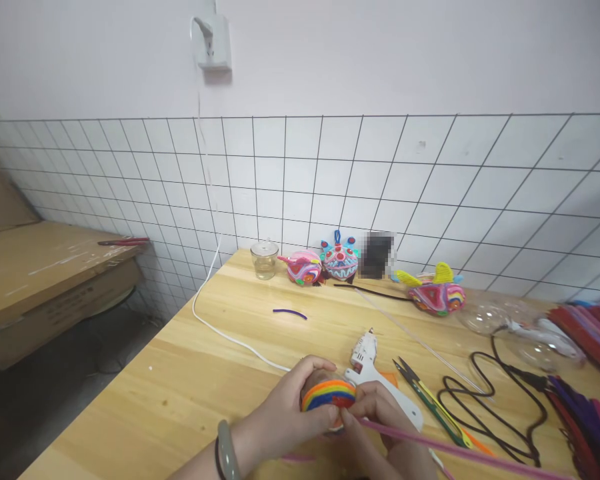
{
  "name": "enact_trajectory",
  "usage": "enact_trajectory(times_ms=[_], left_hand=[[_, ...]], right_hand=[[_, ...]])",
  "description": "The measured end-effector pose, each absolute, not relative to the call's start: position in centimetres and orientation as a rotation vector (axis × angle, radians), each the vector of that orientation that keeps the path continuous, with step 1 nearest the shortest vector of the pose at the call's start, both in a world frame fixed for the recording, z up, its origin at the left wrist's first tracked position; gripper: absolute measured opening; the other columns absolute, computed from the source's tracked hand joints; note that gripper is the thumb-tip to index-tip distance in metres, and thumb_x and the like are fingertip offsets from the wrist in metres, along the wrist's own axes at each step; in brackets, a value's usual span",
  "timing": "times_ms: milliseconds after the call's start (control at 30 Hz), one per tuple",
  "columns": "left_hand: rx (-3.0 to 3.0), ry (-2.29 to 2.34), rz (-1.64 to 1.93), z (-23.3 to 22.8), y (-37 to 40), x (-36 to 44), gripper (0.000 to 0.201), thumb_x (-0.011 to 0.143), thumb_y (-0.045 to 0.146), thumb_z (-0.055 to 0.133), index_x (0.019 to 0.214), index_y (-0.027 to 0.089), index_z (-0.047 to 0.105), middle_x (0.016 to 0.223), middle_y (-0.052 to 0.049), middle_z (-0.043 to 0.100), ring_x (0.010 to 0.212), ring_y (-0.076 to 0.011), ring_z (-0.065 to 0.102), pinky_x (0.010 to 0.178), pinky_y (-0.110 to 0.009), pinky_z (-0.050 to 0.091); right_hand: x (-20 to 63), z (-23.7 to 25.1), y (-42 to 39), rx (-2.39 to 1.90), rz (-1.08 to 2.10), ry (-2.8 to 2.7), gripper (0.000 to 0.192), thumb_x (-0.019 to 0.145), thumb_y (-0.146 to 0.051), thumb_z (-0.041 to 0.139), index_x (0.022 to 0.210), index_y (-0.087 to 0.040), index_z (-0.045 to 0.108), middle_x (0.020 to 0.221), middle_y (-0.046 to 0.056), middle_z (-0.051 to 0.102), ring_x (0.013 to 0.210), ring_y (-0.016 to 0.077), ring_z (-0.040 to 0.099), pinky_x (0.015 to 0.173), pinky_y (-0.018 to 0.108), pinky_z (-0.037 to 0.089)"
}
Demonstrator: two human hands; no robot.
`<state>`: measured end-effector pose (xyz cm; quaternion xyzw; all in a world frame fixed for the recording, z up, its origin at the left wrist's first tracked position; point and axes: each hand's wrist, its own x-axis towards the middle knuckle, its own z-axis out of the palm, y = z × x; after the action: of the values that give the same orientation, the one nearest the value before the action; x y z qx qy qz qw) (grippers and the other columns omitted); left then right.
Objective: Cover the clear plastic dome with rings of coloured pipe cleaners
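The left hand point(285, 410) is wrapped round a small ball point(329, 395) banded w/ fuzzy cord in orange, yellow, blue & red, thumb pressed on its lower front. The right hand point(380, 417) is closed in a pinch on a pink fuzzy stem point(460, 452), fingertips right up against the ball, stem running off to the lower right. Ball sits just above the table point(195, 373) near its front edge, between both hands.

Judging by looks: ball is light, round, prob. hollow, so it would roll or dent if squeezed hard; best held cupped round the sides, as the left hand does. Stem is thin, bendy wire w/ soft pile, grippy not slippery; best pinched close to the ball.

Just behind the hands lies a white glue gun point(375, 373), hard plastic, nozzle pointing away. Right of it, small green-handled snips point(430, 400), then a looped black cable point(500, 393). Farther back, three bright finished figures, e.g. one w/ yellow fins point(437, 293), & a small glass jar point(265, 259).
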<state>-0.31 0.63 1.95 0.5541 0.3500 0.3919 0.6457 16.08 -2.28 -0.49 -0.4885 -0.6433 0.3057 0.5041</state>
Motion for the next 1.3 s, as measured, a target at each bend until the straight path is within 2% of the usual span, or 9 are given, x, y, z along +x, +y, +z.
enact_trajectory(times_ms=[167, 333, 567, 733, 967, 1300], left_hand=[[1.254, 0.821, 0.9, 2.3, 0.6, -0.3, 0.042, 0.068, 0.023, 0.074, 0.103, 0.018, 0.052, 0.091, -0.002, 0.059, 0.081, -0.0175, 0.058, 0.074, -0.03, 0.044], [1.224, 0.779, 0.924, 1.9, 0.8, -0.5, 0.045, 0.066, 0.03, 0.078, 0.102, 0.019, 0.053, 0.092, -0.003, 0.061, 0.083, -0.0183, 0.059, 0.075, -0.031, 0.043], [1.325, 0.829, 0.91, 1.2, 0.9, -0.8, 0.054, 0.069, 0.029, 0.073, 0.118, 0.017, 0.053, 0.111, -0.01, 0.059, 0.096, -0.0236, 0.059, 0.085, -0.037, 0.045], [1.266, 0.786, 0.887, 1.1, 0.7, -0.7, 0.056, 0.07, 0.032, 0.073, 0.119, 0.016, 0.051, 0.11, -0.012, 0.062, 0.1, -0.0257, 0.06, 0.089, -0.04, 0.045], [1.233, 0.758, 0.897, 1.0, 0.9, -0.6, 0.054, 0.067, 0.033, 0.077, 0.112, 0.016, 0.053, 0.098, -0.007, 0.064, 0.087, -0.0209, 0.059, 0.079, -0.034, 0.044], [1.264, 0.713, 0.914, 0.3, 0.6, -0.6, 0.045, 0.073, 0.026, 0.074, 0.112, 0.018, 0.051, 0.1, -0.004, 0.061, 0.086, -0.017, 0.057, 0.078, -0.032, 0.043]], right_hand=[[16.1, -0.8, -2.1, -1.134, 0.727, -1.548, 0.034, 0.087, -0.047, 0.054, 0.064, -0.024, 0.062, 0.074, 0.002, 0.059, 0.07, 0.0198, 0.06, 0.066, 0.03, 0.045], [16.2, -1.3, -2.0, -1.079, 0.779, -1.508, 0.033, 0.087, -0.046, 0.056, 0.063, -0.024, 0.061, 0.073, 0.003, 0.059, 0.069, 0.0203, 0.06, 0.063, 0.03, 0.047], [16.6, -0.6, -2.2, -1.08, 0.827, -1.55, 0.026, 0.087, -0.039, 0.058, 0.066, -0.025, 0.064, 0.077, 0.003, 0.061, 0.074, 0.0205, 0.061, 0.068, 0.03, 0.048], [17.3, 0.1, -2.0, -1.097, 0.845, -1.665, 0.024, 0.086, -0.036, 0.059, 0.066, -0.024, 0.064, 0.076, 0.004, 0.063, 0.074, 0.0218, 0.063, 0.068, 0.031, 0.051], [16.7, -0.5, -2.1, -1.058, 0.782, -1.564, 0.029, 0.088, -0.039, 0.057, 0.064, -0.024, 0.061, 0.074, 0.003, 0.059, 0.072, 0.0203, 0.06, 0.068, 0.03, 0.047], [16.4, -0.2, -2.0, -1.016, 0.802, -1.531, 0.028, 0.087, -0.039, 0.059, 0.064, -0.025, 0.063, 0.074, 0.001, 0.059, 0.071, 0.0186, 0.06, 0.067, 0.029, 0.046]])
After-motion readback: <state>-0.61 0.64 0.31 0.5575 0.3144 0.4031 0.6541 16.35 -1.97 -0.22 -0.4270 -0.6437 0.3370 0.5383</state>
